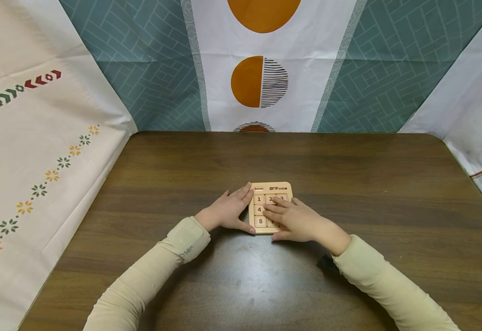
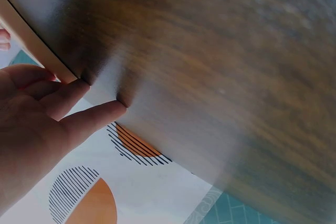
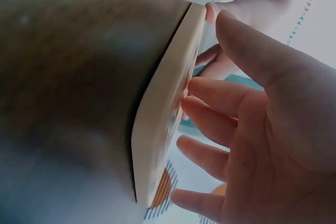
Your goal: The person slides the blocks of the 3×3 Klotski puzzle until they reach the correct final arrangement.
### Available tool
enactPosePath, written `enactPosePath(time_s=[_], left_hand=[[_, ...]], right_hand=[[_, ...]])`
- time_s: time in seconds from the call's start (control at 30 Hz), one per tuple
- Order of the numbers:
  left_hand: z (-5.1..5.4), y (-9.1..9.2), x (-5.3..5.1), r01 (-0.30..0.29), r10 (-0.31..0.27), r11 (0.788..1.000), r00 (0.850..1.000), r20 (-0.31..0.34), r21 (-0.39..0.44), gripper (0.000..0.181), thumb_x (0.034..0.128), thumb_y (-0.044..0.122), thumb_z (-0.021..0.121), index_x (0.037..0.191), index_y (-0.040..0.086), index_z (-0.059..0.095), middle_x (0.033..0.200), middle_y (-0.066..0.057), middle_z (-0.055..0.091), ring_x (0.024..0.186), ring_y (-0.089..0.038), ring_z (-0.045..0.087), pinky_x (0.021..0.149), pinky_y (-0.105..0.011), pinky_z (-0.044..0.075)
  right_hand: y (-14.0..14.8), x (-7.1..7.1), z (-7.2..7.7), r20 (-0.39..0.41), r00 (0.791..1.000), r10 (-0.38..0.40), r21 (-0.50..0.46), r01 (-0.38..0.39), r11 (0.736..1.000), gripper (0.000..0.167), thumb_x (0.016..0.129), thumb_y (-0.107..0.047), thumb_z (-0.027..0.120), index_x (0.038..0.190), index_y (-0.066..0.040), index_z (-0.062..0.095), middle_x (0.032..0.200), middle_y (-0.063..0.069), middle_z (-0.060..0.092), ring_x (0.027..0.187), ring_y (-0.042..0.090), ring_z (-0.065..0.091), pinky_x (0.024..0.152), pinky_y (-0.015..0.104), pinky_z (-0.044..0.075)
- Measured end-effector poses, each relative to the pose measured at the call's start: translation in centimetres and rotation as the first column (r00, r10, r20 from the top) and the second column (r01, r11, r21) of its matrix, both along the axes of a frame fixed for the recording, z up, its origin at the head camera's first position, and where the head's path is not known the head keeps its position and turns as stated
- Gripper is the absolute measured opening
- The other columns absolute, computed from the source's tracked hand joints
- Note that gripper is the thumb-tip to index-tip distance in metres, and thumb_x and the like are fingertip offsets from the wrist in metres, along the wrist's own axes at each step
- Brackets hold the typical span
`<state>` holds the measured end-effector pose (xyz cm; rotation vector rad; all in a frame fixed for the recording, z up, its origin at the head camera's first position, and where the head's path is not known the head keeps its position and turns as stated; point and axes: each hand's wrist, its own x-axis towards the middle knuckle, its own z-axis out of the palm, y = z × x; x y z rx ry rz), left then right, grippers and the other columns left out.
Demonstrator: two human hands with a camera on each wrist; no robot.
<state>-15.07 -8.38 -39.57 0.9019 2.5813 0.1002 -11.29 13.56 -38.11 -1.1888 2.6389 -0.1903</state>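
Observation:
A light wooden number board point(image 1: 280, 185) lies flat on the table; tiles marked 1, 4 and 8 show down its left column. My left hand point(image 1: 229, 210) rests at its left side, thumb by the lower left corner and extended fingers along the upper left edge. In the left wrist view, the left hand point(image 2: 37, 124) touches the board's side point(image 2: 39, 45). My right hand point(image 1: 301, 221) reaches over the right side, fingers spread on the tiles and covering several. The right wrist view has the right hand point(image 3: 283, 124) with fingertips at the board's face point(image 3: 157, 124), its thumb raised off it.
The brown wooden table point(image 1: 175, 161) extends around the board. A patterned cloth point(image 1: 158, 69) hangs behind its far edge, and a white flowered cloth point(image 1: 59, 207) lies along the left. Something small and dark point(image 1: 327, 262) shows beside the right sleeve.

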Motion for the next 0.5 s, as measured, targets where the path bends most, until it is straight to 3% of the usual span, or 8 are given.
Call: enactPosePath(time_s=[0.5], left_hand=[[0.1, 0.0, 0.0, 0.008, -0.008, 1.0, 1.0, -0.003, -0.01, 0.112, 0.0702, 0.069, 0.059, 0.145, 0.002, 0.009, 0.151, -0.013, -0.003, 0.138, -0.022, 0.008, 0.103, -0.053, 0.02]], right_hand=[[3.0, 0.8, 0.6, 0.0, 0.996, -0.086, 0.035, 0.086, 0.996, 0.064, 0.085, -0.045, 0.059, 0.134, -0.006, 0.047, 0.14, 0.01, 0.04, 0.132, 0.034, 0.026, 0.096, 0.062, 0.023]])
